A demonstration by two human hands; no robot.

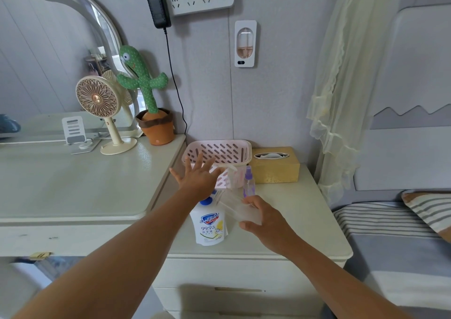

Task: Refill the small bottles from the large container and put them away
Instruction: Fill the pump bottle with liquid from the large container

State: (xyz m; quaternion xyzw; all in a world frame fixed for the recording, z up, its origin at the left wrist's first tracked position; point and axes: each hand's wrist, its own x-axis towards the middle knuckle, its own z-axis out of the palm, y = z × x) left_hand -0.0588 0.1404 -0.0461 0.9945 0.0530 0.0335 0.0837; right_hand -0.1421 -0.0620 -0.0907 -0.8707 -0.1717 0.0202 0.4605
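Observation:
A large white soap container (209,228) with a blue cap stands on the nightstand (305,221). My left hand (199,177) hovers above it with fingers spread, in front of the pink slotted basket (219,151). My right hand (264,217) grips a clear, blurred small bottle (240,211) lying tilted beside the container. A small spray bottle (249,184) with a purple top stands upright just behind it. Another pale small bottle (231,177) stands against the basket.
A gold tissue box (275,166) sits right of the basket. The taller dresser (73,184) on the left carries a fan (102,113), a plush cactus (148,99) and a phone stand (75,133). A bed (395,245) lies to the right.

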